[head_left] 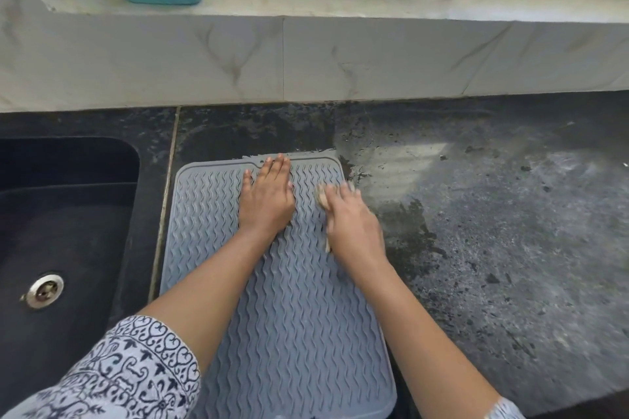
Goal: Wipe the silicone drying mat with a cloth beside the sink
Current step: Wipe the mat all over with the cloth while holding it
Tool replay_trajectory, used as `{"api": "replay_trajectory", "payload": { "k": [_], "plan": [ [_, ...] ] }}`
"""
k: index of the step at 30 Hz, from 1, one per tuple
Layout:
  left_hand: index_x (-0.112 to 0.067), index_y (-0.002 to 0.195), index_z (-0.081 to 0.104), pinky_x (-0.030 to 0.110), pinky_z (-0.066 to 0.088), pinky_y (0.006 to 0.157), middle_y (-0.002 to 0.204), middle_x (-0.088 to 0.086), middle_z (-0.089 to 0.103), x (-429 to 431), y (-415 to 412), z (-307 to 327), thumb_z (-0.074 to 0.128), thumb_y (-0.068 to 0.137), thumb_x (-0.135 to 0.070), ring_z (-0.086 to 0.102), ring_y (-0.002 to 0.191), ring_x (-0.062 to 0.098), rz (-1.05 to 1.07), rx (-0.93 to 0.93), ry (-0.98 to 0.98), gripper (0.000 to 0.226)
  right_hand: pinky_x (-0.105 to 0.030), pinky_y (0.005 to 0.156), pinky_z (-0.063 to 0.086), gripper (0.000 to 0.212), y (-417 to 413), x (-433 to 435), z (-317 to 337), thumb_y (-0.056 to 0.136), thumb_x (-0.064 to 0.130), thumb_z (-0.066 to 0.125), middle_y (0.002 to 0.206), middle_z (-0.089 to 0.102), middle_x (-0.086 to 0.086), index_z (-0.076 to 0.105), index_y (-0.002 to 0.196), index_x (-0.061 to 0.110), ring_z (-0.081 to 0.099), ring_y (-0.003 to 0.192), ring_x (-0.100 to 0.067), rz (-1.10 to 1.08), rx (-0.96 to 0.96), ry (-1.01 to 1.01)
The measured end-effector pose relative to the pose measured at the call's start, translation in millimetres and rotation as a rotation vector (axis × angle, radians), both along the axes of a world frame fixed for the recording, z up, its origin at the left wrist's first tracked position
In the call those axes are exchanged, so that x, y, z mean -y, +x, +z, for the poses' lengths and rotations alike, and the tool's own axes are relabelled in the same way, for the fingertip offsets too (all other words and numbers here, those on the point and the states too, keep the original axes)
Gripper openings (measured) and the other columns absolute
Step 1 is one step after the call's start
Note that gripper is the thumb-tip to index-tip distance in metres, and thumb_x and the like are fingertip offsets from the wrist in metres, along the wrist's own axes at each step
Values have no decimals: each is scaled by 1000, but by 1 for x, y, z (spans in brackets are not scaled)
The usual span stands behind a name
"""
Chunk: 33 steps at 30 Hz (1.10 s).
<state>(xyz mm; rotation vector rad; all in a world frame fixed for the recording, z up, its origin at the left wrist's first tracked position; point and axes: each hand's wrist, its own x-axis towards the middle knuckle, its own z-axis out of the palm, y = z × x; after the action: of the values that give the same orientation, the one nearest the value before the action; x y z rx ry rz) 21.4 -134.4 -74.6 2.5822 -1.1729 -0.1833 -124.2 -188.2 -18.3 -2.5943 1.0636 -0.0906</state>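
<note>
Wiping looks about midway: the left hand point(267, 196) pins the mat point(289, 316) with flat, straight fingers, while just beside them the right hand point(354, 224) has its fingers curled on the cloth point(321, 197), and the stretch nearer than the fingers probably remains.

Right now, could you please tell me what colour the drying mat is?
The drying mat is grey, wavy-ridged; head view.

Bright, soft daylight from the top of the frame. Pale glare patch on the dark countertop point(425, 160), right of centre. Sink point(68, 160) at left is dim. Right hand point(350, 218) motion-blurred at the fingertips. Wide-angle bowing at the edges, slightly soft overall.
</note>
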Motion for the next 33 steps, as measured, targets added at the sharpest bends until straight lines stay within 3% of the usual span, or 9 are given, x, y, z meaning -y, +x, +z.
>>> {"api": "replay_trajectory", "payload": {
  "k": [3,6,10,14,17,23,29,33],
  "plan": [
    [-22,152,15,44,3,118,159,-8,13,2,0,0,26,99,-30,9,147,9,9,11,0,55,-38,113,21,48,44,23,-23,100,17,32,156,20,-11,25,147,15,12,144,-29,-31,17,-41],
    [-22,152,16,44,3,118,159,-8,14,2,0,-1,27,99,-29,9,146,9,13,13,-7,55,-44,110,29,48,52,23,-36,97,10,31,153,25,-17,27,145,8,18,141,-36,-19,-70,-109],
    [-22,152,15,45,2,118,159,-8,13,1,-1,-2,26,99,-30,8,147,9,5,9,-8,54,-45,101,41,52,1,-16,-23,94,-1,35,150,27,-24,23,145,0,26,137,-42,4,-86,-105],
    [-22,152,13,44,1,118,160,-8,10,-1,-1,-2,25,100,-31,6,147,9,-3,4,-4,54,-38,110,31,54,-54,-53,0,95,-1,34,153,21,-21,17,147,2,22,140,-36,101,-226,25],
    [-22,152,12,44,2,119,160,-7,9,-2,-2,-1,24,100,-31,5,147,9,-9,4,4,54,-32,102,36,46,-46,-31,15,95,6,37,146,39,-11,34,141,11,39,131,-26,93,-113,-12],
    [-21,152,15,45,3,118,160,-7,12,2,0,1,25,100,-30,8,147,9,4,11,1,54,-40,114,19,49,48,21,-21,97,18,35,154,26,-11,28,145,14,16,143,-28,7,-14,-79],
    [-22,152,16,44,2,118,159,-8,13,1,0,-3,26,99,-30,8,147,8,9,9,-4,54,-42,109,32,48,16,2,-28,96,5,33,151,28,-20,28,143,4,21,141,-35,28,-20,-65],
    [-22,152,14,45,2,119,160,-7,11,0,0,-2,25,100,-30,6,147,9,1,-4,0,54,-35,99,44,55,-56,-57,-1,81,-2,60,139,48,-20,45,135,1,44,130,-34,106,-122,-69]
  ]
}}
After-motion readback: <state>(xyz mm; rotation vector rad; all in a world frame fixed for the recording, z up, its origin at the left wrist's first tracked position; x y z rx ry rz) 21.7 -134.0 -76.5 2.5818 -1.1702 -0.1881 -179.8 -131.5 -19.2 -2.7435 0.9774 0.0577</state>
